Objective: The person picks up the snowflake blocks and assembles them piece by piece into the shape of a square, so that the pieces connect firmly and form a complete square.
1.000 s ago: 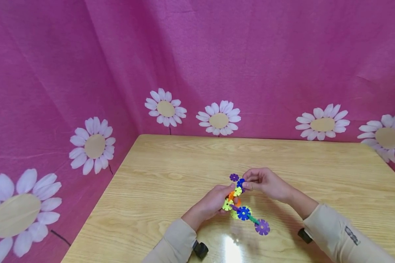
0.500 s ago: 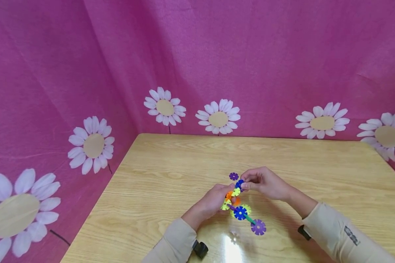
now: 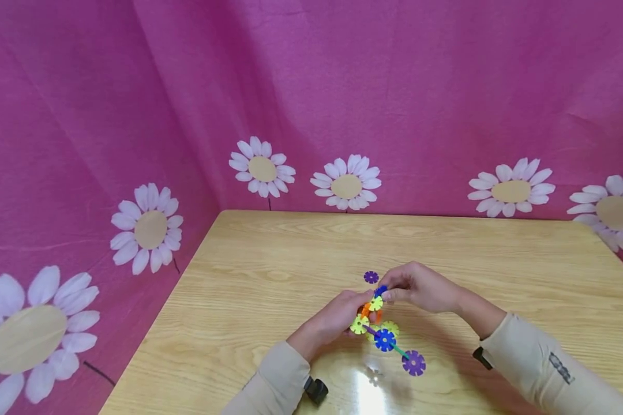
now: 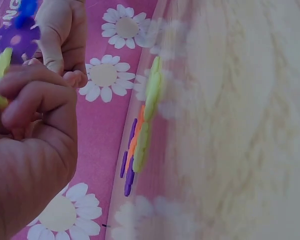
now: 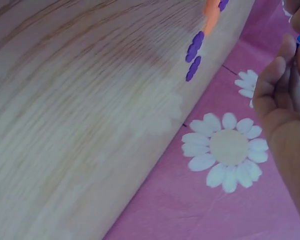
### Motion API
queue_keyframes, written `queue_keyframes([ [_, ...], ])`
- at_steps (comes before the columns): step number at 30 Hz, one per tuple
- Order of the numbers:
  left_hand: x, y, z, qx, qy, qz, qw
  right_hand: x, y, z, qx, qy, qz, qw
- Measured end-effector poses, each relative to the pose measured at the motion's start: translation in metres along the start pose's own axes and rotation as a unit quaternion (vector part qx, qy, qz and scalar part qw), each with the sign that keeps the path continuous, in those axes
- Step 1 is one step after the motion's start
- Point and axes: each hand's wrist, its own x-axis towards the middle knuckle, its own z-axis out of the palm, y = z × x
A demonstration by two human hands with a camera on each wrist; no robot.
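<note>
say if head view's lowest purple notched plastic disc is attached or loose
Attached: a thin green strip links the purple disc to a blue notched disc.

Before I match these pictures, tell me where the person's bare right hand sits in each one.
Head: right of centre, in the lower half; right hand.
Left wrist: upper left, beyond the left hand; right hand.
Right wrist: against the right edge, upper half; right hand.
Shared landmark: pink cloth printed with white daisies.
</note>
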Motion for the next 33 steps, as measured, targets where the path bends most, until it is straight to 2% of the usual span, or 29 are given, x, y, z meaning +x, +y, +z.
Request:
queue_keyframes([
  [6,0.001,-0.002,0.001,-0.02,0.001,-0.001,0.9998,0.0,0.009,0.002,0.036,0.001,-0.014,0.9992],
  [13,0.004,-0.002,0.002,-0.061,-0.017,-0.032,0.9975,0.004,0.009,0.007,0.018,0.002,-0.013,0.9998],
  [16,0.004,-0.001,0.002,-0.06,-0.017,-0.036,0.9974,0.005,0.007,0.007,0.007,0.005,-0.019,0.9998],
  [22,0.002,-0.002,0.003,-0.021,-0.005,-0.031,0.9993,0.003,0.005,0.006,-0.042,0.014,-0.023,0.9987],
  [27,0.003,-0.003,0.002,-0.058,-0.008,-0.036,0.9976,-0.006,0.008,0.005,-0.094,0.003,0.015,0.9955],
  [30,0.003,-0.002,0.002,-0.069,-0.002,-0.04,0.9968,-0.014,0.014,0.009,-0.152,-0.024,0.032,0.9876],
  [33,0.002,0.0,0.003,-0.063,0.0,-0.043,0.9971,-0.021,0.02,0.018,-0.208,-0.04,0.03,0.9769],
])
